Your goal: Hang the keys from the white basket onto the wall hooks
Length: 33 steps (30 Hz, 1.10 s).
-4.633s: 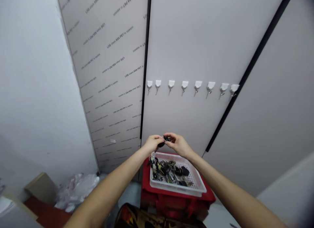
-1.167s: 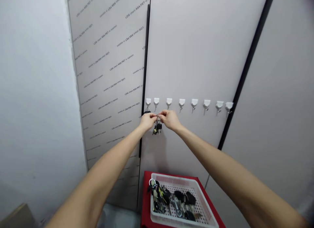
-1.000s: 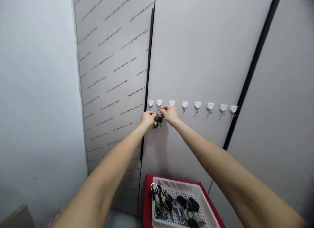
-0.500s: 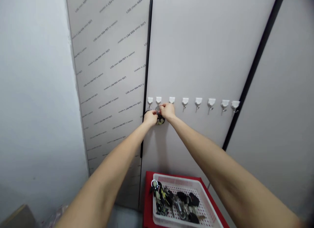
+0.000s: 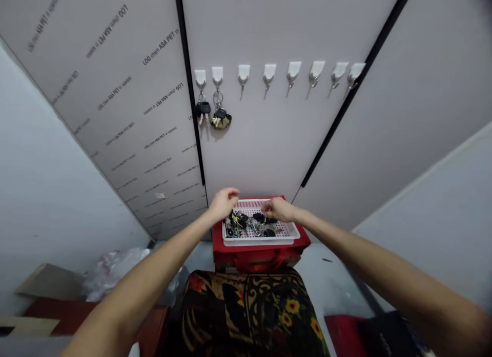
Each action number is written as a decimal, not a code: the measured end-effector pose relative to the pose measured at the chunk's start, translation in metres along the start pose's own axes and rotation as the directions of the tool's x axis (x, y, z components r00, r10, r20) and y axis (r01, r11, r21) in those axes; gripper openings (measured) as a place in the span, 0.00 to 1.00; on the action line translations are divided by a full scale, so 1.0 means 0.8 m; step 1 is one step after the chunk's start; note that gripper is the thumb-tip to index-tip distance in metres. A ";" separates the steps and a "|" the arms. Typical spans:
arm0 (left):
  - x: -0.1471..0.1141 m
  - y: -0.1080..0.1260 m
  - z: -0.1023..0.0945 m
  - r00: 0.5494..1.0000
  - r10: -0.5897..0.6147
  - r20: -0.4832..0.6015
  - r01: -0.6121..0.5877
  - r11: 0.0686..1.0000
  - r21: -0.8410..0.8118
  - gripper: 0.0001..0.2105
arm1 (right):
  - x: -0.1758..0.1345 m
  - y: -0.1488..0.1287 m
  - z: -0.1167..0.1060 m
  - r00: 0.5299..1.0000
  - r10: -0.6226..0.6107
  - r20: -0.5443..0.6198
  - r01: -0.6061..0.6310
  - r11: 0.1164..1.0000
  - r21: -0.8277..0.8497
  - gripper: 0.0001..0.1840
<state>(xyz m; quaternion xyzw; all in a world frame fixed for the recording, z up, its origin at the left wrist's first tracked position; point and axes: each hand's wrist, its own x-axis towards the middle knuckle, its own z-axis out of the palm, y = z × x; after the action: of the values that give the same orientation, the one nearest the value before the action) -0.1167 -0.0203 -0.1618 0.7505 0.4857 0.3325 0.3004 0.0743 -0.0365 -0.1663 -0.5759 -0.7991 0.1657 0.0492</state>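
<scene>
My left hand point(image 5: 224, 204) hovers at the back left of a white plastic basket point(image 5: 257, 241), fingers loosely bent and apart, holding nothing that I can see. Over the basket's right side is my right hand point(image 5: 279, 209), fingers pointing down and apart just above the contents; nothing shows in it. Several bunches of keys point(image 5: 238, 219), some with black heads, lie inside the basket. On the panel above, a set of black-headed keys point(image 5: 203, 109) hangs from the leftmost hook point(image 5: 200, 78). A key ring with a yellowish round tag point(image 5: 222, 121) hangs from the second hook point(image 5: 217, 76).
Several more white hooks point(image 5: 269, 72) run in a row to the right. The basket stands on a red box point(image 5: 246, 258). Nearer to me are patterned clothes point(image 5: 249, 316). A clear plastic bag point(image 5: 115, 270) and reddish-brown box point(image 5: 151, 329) lie at left.
Both hands have left the second hook and come down to the basket. The key ring with the round tag now hangs there by itself. My view has tilted downward.
</scene>
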 end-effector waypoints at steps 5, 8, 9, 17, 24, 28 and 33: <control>-0.020 0.002 0.039 0.985 0.097 0.140 -0.121 0.978 0.171 0.11 | -0.018 0.027 0.033 1.000 0.005 -0.014 -0.006 0.995 -0.095 0.16; -0.020 0.008 0.048 0.976 0.116 0.183 -0.155 0.964 0.217 0.12 | -0.016 0.022 0.034 0.996 -0.030 -0.083 0.017 0.987 -0.162 0.17; -0.020 0.009 0.050 0.975 0.114 0.191 -0.157 0.961 0.227 0.12 | -0.013 0.020 0.034 0.994 -0.015 -0.111 -0.006 0.984 -0.181 0.16; -0.019 0.012 0.054 0.977 0.084 0.197 -0.133 0.960 0.248 0.11 | 0.015 0.020 0.041 0.980 0.188 -0.064 -0.197 0.950 -0.242 0.12; -0.019 0.008 0.057 0.979 0.064 0.195 -0.108 0.969 0.223 0.13 | 0.000 0.015 0.024 0.996 0.049 -0.079 -0.056 0.994 -0.095 0.08; -0.020 0.015 0.060 0.984 0.051 0.169 -0.075 0.988 0.137 0.15 | -0.004 -0.005 -0.009 0.995 -0.042 -0.088 0.046 0.998 0.045 0.07; 0.008 0.050 0.037 0.995 0.100 -0.007 -0.100 0.994 -0.049 0.14 | 0.007 -0.046 -0.085 0.977 -0.108 -0.182 0.147 0.965 0.216 0.08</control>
<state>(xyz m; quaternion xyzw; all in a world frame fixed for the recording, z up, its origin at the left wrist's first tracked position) -0.0705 -0.0320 -0.1474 0.7656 0.4398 0.3608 0.3004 0.0570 -0.0273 -0.0915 -0.5254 -0.8032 0.2037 0.1932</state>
